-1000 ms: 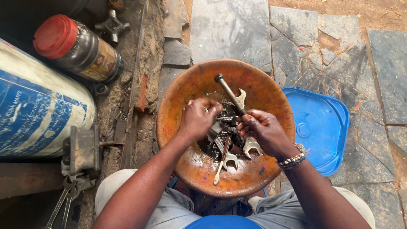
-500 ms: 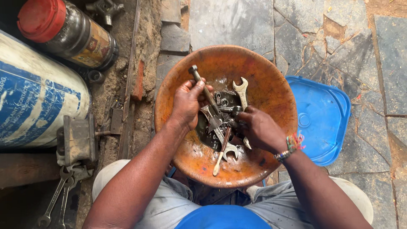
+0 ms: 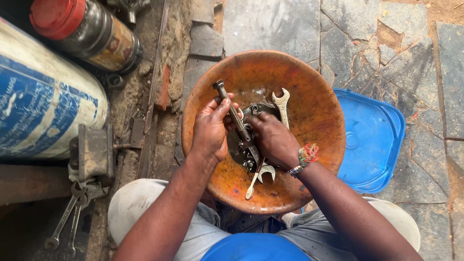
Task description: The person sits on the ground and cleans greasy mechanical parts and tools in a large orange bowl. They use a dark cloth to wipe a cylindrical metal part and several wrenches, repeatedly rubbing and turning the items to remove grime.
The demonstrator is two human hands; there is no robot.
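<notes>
Head view: left hand (image 3: 210, 130) grips the metal rod (image 3: 232, 111); right hand (image 3: 273, 137) fingers curl among wrenches (image 3: 281, 104), grip unclear.

Blue lid (image 3: 369, 140), red-capped jar (image 3: 87, 31) (lying down) — 2 spanners (image 3: 65, 224).

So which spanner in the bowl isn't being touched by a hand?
The open-ended spanner lying alone on the bowl's far side; other tools sit under the hands.
</notes>
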